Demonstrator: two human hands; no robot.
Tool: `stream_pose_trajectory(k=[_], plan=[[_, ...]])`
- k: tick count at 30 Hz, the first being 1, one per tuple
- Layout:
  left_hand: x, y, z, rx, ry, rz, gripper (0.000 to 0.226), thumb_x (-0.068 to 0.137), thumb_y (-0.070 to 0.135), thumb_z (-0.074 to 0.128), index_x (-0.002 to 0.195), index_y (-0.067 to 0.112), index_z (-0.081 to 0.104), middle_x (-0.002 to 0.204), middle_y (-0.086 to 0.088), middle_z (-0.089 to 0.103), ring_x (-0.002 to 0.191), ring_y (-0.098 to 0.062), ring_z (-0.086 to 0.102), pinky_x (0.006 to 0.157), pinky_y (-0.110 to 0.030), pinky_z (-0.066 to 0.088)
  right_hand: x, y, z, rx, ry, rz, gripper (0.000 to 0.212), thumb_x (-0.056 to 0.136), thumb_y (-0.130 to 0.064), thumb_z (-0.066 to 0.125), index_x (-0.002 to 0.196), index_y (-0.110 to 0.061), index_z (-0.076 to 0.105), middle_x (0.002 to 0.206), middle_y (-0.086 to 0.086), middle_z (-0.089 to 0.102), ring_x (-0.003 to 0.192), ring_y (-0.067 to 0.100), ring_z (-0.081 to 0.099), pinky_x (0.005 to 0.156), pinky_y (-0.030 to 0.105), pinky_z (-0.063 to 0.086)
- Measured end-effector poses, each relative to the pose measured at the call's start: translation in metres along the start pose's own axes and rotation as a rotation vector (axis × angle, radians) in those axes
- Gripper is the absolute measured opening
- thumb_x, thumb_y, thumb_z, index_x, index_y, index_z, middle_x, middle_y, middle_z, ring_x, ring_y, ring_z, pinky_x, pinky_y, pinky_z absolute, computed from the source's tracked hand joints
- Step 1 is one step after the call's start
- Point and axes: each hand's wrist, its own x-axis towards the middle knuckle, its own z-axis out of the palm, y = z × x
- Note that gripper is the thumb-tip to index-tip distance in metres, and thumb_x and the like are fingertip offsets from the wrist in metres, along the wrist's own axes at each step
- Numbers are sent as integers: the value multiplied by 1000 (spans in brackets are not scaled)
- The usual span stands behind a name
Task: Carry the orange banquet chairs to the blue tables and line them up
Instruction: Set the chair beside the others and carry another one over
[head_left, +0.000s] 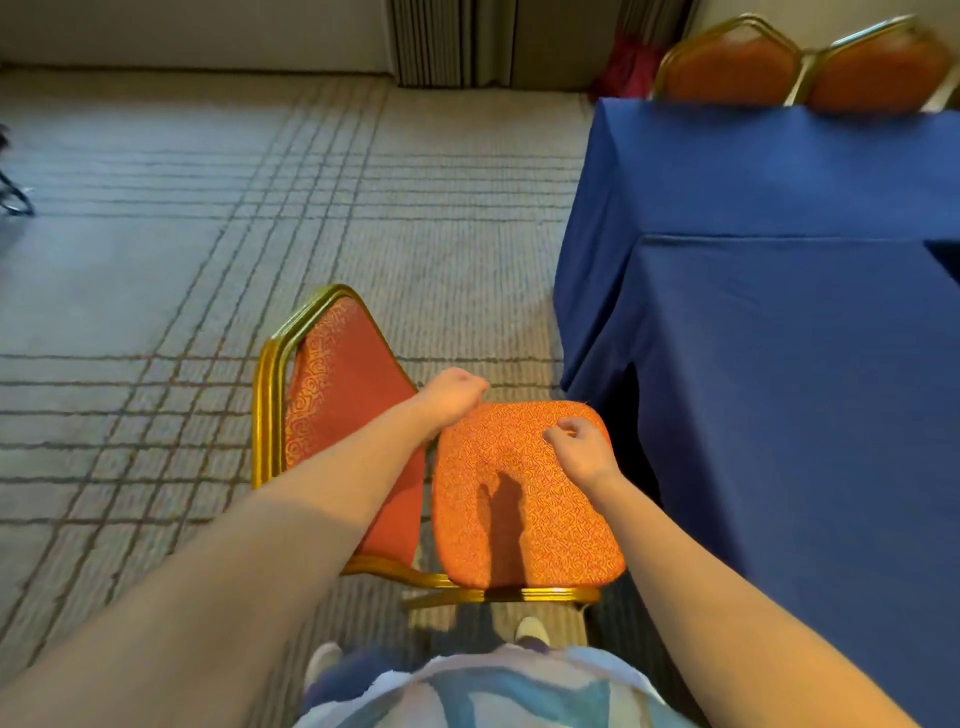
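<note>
An orange patterned banquet chair with a gold metal frame (524, 499) is standing on the grey striped carpet (208, 234), directly under both hands. Its seat is facing the long bench draped in blue cloth (779, 208), which is lying just to the right of the fingers, and the seat's right edge is sitting close against the hanging cloth.

The left hand (454, 392) is hovering at the far corner of the seat, where the seat is meeting the upright backrest. Its fingers are curling into a fist and are hidden behind the back of the hand, so I cannot tell whether they are gripping anything.

The right hand (584, 452) is hanging above the far right part of the seat, casting a shadow on the cushion nearer the person. Its fingers (563, 428) are curling inward and are holding nothing.

Well beyond the fingers, on the far side of the bench, two more orange gold-framed chairs (732, 67) (878, 73) are standing side by side, their backrests showing above the cloth. Below the hands, a pale shoe (530, 631) is showing under the front rail of the seat.
</note>
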Motion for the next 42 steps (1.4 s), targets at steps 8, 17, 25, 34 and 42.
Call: stream_pose_trajectory(k=[8,17,25,34,42], plan=[[-4,-25,-105,246,-138,260,22,95,19,47,74,21,52,85,-9,51,80,-18,47,71,-28,36,-32,-39,92,112,194,54,19,90,-27,56,103,-15,60,91,2,54,86,20,48,76,31,37],[-14,-46,-160,449,-265,397,20,97,26,44,81,17,53,78,-5,47,71,-17,44,66,-30,34,-96,-67,168,269,288,108,45,96,-28,55,136,-8,50,114,7,56,94,19,50,79,28,38],[4,-43,-170,530,-333,440,16,95,27,47,91,23,62,85,0,61,75,-17,53,70,-31,43,-83,-80,166,237,334,151,47,96,-29,52,139,-10,48,108,3,58,85,15,52,79,31,42],[58,-25,-176,771,-415,502,13,93,33,48,82,28,52,86,2,55,80,-16,52,78,-33,47,-65,-87,180,315,438,292,45,96,-27,54,137,-8,49,116,13,62,90,19,55,91,37,46],[125,2,-179,1059,-677,623,26,94,24,49,68,23,44,76,-4,50,69,-17,45,58,-28,34,-42,-100,219,294,522,522,51,95,-34,54,138,-8,49,136,13,55,112,27,56,94,35,44]])
